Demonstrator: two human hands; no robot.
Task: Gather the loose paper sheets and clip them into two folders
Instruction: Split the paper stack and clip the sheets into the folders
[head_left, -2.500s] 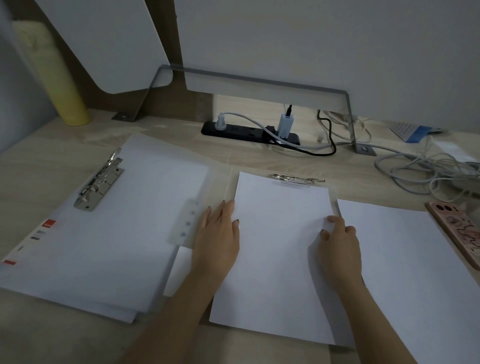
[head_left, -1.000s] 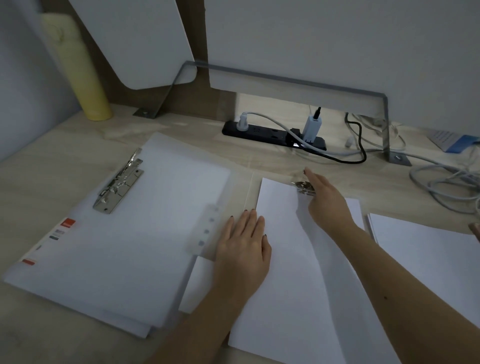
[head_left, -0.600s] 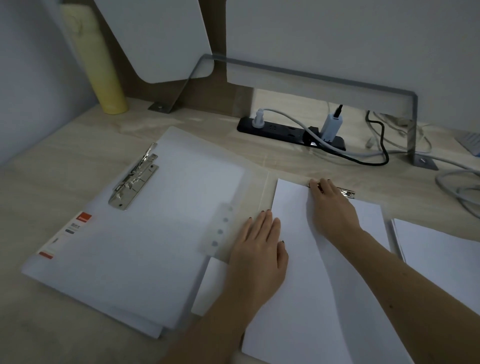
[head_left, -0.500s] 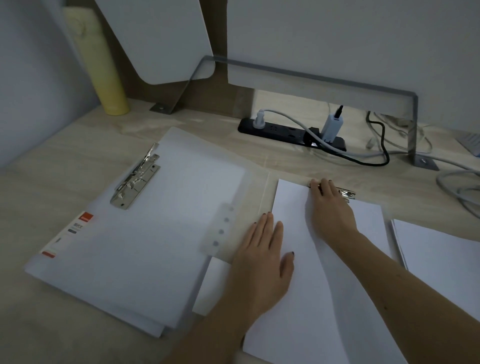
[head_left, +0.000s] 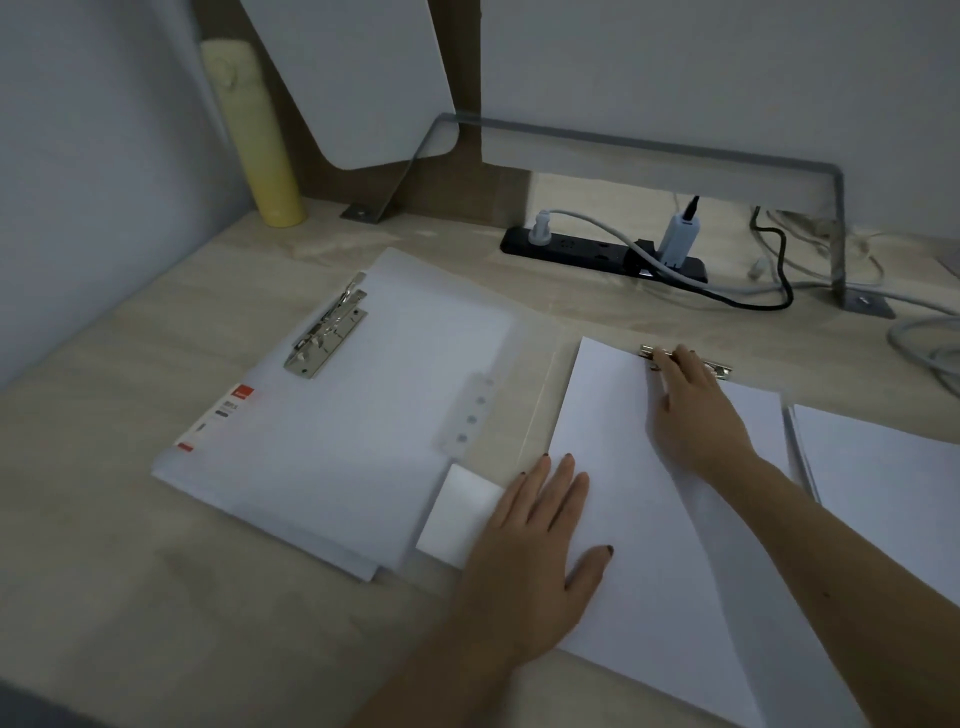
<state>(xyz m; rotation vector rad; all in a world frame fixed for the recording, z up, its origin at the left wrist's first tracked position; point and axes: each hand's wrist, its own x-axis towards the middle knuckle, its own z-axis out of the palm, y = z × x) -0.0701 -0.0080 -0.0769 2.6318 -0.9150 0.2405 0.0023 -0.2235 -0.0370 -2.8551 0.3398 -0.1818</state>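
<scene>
My left hand (head_left: 530, 551) lies flat and spread, palm down on the near left corner of the sheets, grasping nothing. It is there as a weight, so the paper cannot skate while the other hand works. My right hand (head_left: 691, 410) reaches to the far edge with its fingers laid along the metal clip (head_left: 722, 369). My thumb is hidden, so I cannot tell whether I am pinching the lever or only pressing down on it.

The desk (head_left: 130, 571) carries everything. The biggest thing on it is the open translucent folder (head_left: 363, 415) to my left, turned at an angle with paper showing through it. I judge it lies there out of the way, its lever clip (head_left: 327, 332) waiting for a later turn.

Next in size is the stack of sheets (head_left: 649, 519) under both my hands. It lies on the second folder with its top edge at the clip, placed so the clamp can bite it squarely. Just beside it on my right is another loose pile (head_left: 883, 478), close but apart, and I take that as the share not yet filed.

A small white corner of paper (head_left: 457, 514) pokes out between the two folders, touching my left hand. The clip is the smallest piece and the one that matters now. If the sheets shift while it closes, they will be caught crooked.
</scene>
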